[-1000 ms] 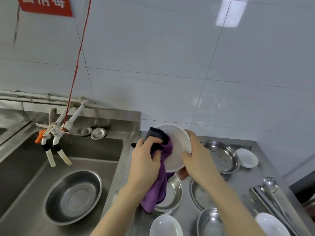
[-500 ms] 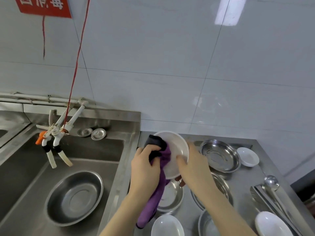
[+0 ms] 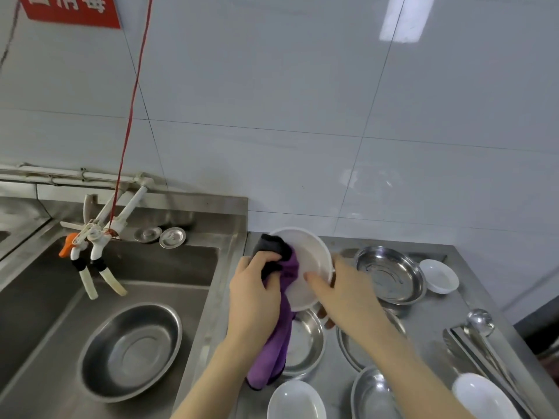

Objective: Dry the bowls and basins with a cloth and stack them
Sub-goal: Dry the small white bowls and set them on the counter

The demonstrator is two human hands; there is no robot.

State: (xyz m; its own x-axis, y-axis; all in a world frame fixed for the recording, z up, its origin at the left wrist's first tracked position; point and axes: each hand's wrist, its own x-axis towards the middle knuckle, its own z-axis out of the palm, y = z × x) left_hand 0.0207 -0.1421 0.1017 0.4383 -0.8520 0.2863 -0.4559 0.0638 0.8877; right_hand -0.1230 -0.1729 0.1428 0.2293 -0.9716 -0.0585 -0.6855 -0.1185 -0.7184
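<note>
hands [image 3: 302,291] with cloth [image 3: 282,313], bowl [image 3: 308,267]

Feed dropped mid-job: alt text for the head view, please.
The left hand grips a purple cloth against a white bowl that the right hand holds tilted above the steel counter. More basins and small bowls lie spread on it, and one steel basin sits in the sink at left.

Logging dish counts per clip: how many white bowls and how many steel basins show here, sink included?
White bowls: 4
Steel basins: 5
Total: 9
</note>
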